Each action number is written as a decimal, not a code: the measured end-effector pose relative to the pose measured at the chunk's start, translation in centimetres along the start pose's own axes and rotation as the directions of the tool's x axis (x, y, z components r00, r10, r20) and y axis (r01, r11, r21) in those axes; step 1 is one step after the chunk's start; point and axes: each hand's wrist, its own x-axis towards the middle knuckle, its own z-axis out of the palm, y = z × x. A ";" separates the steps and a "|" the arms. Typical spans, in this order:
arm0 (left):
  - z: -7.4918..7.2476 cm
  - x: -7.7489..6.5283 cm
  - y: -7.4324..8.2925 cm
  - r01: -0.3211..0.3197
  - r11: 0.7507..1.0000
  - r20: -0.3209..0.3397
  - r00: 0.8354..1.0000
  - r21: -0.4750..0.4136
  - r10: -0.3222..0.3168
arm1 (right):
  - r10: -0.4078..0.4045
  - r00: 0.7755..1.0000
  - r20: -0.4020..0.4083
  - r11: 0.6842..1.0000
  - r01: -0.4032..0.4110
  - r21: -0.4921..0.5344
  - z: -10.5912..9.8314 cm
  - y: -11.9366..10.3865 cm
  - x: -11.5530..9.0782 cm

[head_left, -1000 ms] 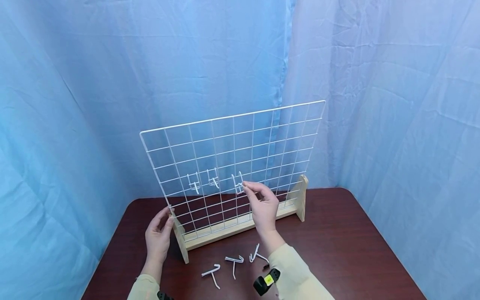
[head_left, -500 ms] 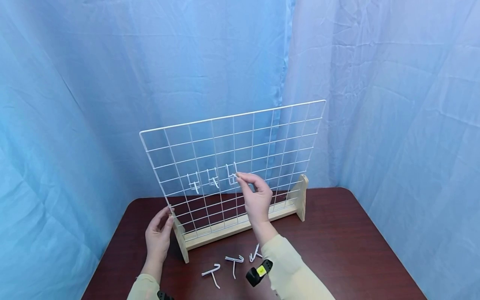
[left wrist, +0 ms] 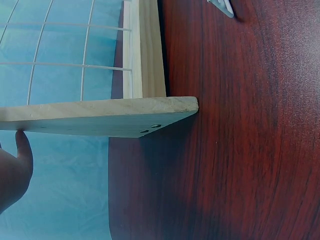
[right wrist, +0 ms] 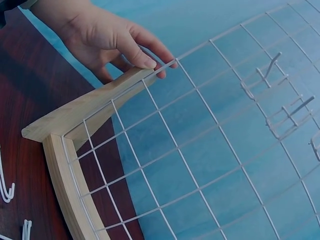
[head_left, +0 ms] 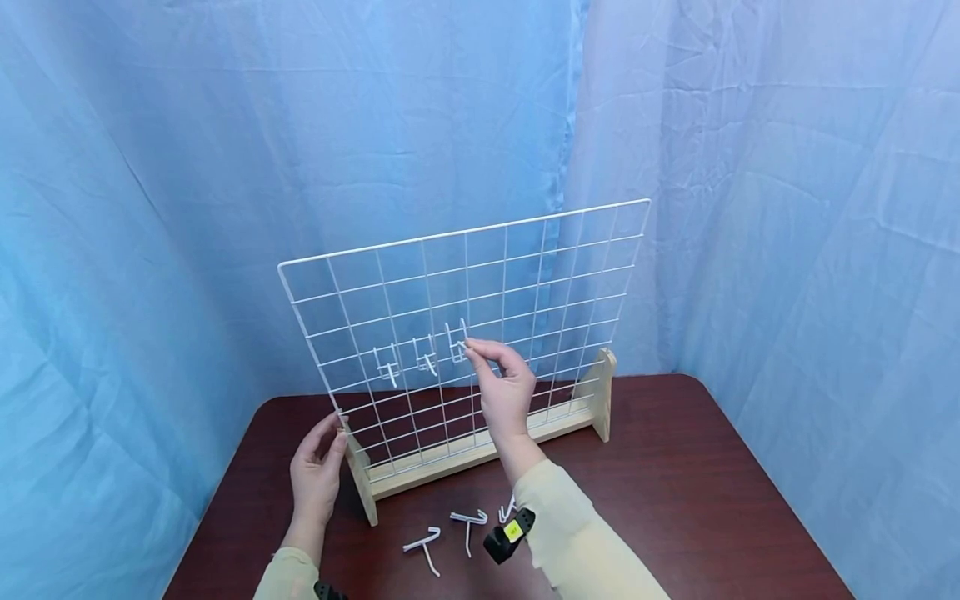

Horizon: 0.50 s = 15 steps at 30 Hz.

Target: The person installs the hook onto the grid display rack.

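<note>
A white wire grid panel (head_left: 525, 287) stands in a wooden base (head_left: 450, 457), leaning slightly. My left hand (head_left: 315, 479) grips the rack's left side where the wooden end post (right wrist: 95, 102) meets the grid edge, thumb in front and fingers behind. With thumb and forefinger my right hand (head_left: 508, 396) pinches a white wire hook (head_left: 452, 340) by its prong, up against the grid's middle. Whether its top ends are over a wire I cannot tell. Two hooks hang to its left, one hook (head_left: 387, 371) farther out and another hook (head_left: 426, 363) nearer.
On the dark red wooden table (head_left: 697, 500) before the base lie a left loose hook (head_left: 424, 546), a middle loose hook (head_left: 469, 525), and a third loose hook (head_left: 506, 510) partly covered by the right wrist's black strap (head_left: 504, 542). Blue curtains (head_left: 300, 125) surround the table.
My right hand has carried its hook left and up along the grid, nearer the two hanging hooks. The left hand keeps its place on the rack.
</note>
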 end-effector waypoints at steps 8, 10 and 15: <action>-0.2 0.0 -0.1 -0.011 1.000 0.011 1.000 -0.021 0.011 | 0.039 0.999 0.014 0.999 -0.038 -0.038 -0.1 0.6 -0.4; -0.2 0.0 -0.1 -0.007 1.000 0.011 1.000 -0.016 0.008 | 0.049 0.999 0.019 0.998 -0.048 -0.050 -0.2 0.8 -0.6; -0.1 0.0 -0.2 0.009 1.000 0.002 1.000 0.002 -0.009 | 0.067 0.997 0.038 0.996 -0.065 -0.054 -0.5 1.0 -1.2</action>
